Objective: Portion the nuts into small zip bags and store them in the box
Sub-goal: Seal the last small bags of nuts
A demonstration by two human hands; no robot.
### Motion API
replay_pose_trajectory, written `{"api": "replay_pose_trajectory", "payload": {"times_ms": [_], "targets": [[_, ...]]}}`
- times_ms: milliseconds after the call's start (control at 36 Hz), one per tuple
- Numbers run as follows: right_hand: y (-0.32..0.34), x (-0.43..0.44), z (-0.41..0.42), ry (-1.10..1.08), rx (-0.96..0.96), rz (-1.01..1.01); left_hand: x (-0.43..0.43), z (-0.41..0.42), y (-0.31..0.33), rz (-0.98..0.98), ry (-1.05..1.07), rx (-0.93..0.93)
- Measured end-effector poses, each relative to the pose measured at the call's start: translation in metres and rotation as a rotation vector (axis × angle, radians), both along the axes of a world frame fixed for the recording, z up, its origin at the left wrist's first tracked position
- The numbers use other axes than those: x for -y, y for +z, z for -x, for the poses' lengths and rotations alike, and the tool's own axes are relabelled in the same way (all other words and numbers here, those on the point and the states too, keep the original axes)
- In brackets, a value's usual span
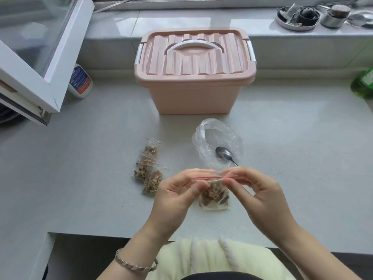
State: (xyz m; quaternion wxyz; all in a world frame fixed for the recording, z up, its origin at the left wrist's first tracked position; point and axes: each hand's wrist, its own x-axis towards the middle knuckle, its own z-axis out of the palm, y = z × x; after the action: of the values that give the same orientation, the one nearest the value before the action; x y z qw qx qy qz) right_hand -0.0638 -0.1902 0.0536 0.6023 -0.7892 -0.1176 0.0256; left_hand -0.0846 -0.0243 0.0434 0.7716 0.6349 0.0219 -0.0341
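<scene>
Fabric (212, 253), pale yellow-green and soft, lies nearest, at the bottom edge below the two forearms. On the left wrist there is a bracelet (135, 263) of flat links.

Above the near edge of the grey worktop (80, 188) the left hand (175, 195) and the right hand (262, 195) meet. Each one pinches, with thumb and bent fingers, one end of the top edge of a small zip bag (219, 206). So both hands are closed on this bag, along its red strip (205, 178). The bag hangs down between the hands and holds brown nuts (212, 191) in its lower half. Whether its bottom touches the worktop, I cannot tell.

To the left of the grip, near the left hand but apart from it, three filled bags (150, 178) lie on the worktop, overlapping in a short row that runs away from the person. Each has nuts inside and a red strip.

Just beyond the grip stands a large clear bag (216, 136), crumpled and open. A metal spoon (225, 155) lies at it, the bowl away from the hands and the handle end going behind the fingers of the right hand.

Farther beyond is the pink box (193, 98). Its ribbed lid (194, 63) is on, with a white handle (194, 44) lying flat.

Far left of the box stands a white bottle (80, 81) with a blue label, under an open window frame (40, 73). At the far right edge is a green bottle (363, 83). On the sill behind, to the far right, are metal dishes (298, 17).
</scene>
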Motion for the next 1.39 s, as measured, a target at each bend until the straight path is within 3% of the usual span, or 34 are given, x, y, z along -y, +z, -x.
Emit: {"api": "replay_pose_trajectory", "payload": {"times_ms": [111, 222, 306, 472, 667, 1000, 1167, 1389], "targets": [[-0.001, -0.002, 0.002, -0.024, -0.051, 0.071, 0.006, 0.002, 0.002, -0.039, 0.150, 0.003], [0.000, -0.009, 0.004, 0.014, -0.344, -0.126, 0.014, 0.005, 0.007, -0.122, 0.236, 0.011], [0.004, -0.010, 0.002, 0.048, -0.456, -0.220, 0.015, 0.008, 0.008, -0.178, 0.252, -0.007], [0.003, -0.013, 0.004, -0.038, -0.333, -0.079, 0.015, 0.007, 0.014, -0.070, 0.154, -0.196], [-0.002, -0.017, 0.009, -0.053, -0.157, 0.041, 0.016, 0.004, 0.013, 0.033, 0.096, -0.273], [-0.002, -0.007, 0.006, -0.078, -0.216, -0.033, 0.017, 0.002, 0.009, 0.031, 0.115, -0.335], [-0.006, 0.000, 0.003, 0.007, -0.265, -0.083, 0.013, 0.003, 0.010, 0.022, 0.041, -0.351], [-0.010, -0.002, 0.006, -0.048, -0.235, -0.077, 0.014, 0.004, 0.013, -0.008, -0.009, -0.341]]}}
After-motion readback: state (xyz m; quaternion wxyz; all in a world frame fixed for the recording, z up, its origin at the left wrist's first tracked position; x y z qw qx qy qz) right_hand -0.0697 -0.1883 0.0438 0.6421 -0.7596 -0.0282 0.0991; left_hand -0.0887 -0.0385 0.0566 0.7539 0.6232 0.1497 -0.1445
